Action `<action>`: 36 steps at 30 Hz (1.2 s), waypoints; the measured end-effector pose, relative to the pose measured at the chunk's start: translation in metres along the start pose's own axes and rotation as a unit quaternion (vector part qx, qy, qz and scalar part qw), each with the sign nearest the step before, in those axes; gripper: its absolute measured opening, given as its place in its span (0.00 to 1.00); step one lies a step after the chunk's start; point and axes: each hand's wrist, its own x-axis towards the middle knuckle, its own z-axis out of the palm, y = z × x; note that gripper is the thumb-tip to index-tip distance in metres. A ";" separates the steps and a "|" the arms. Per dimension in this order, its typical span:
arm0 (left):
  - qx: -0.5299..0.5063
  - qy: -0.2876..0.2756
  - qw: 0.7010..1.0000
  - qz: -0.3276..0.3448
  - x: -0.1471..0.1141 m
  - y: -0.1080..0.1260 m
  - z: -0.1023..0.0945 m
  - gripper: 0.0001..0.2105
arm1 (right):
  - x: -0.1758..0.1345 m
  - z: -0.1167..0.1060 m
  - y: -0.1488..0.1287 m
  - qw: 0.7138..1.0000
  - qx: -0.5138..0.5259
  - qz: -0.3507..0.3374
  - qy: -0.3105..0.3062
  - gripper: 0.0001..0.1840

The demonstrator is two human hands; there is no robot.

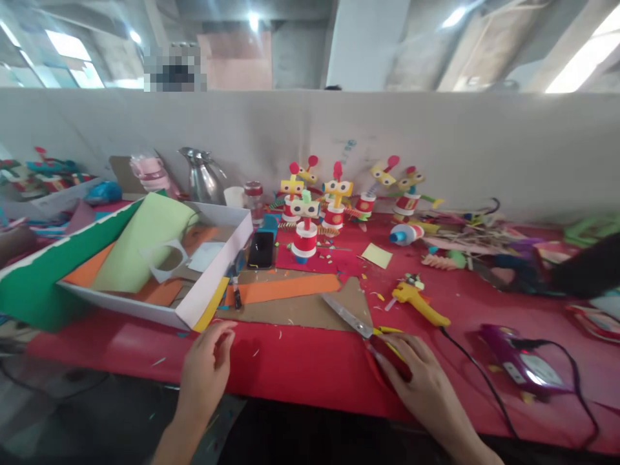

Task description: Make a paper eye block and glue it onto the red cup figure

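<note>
My right hand is closed around the yellow handles of a pair of scissors. Their metal blades point away to the left over a sheet of brown cardboard. My left hand hovers at the table's front edge, fingers loosely curled with a gap to the thumb, and I see nothing in it. On the cardboard lies an orange paper strip, with a dark pen-like tool across its left end. A yellow glue gun rests on the red table beyond my right hand.
Left, a white box holds coloured paper. Several paper-cup figures stand toward the back, near a steel jug and a glass jar. A phone lies mid-table. At right are a purple power strip with cables and craft scraps.
</note>
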 end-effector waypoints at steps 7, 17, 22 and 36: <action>0.087 -0.148 0.975 0.143 0.049 0.053 0.042 0.15 | 0.003 -0.008 -0.010 0.999 0.009 0.039 -0.029 0.14; 0.154 -0.278 0.941 0.119 0.125 0.166 0.147 0.12 | 0.004 -0.010 -0.016 0.997 0.018 0.069 -0.011 0.11; 0.179 -0.261 0.942 0.115 0.137 0.180 0.181 0.12 | 0.003 -0.012 -0.017 0.996 0.035 0.077 -0.002 0.10; 0.136 -0.268 0.949 0.099 0.146 0.169 0.196 0.06 | 0.005 -0.014 -0.016 0.995 0.044 0.085 -0.009 0.10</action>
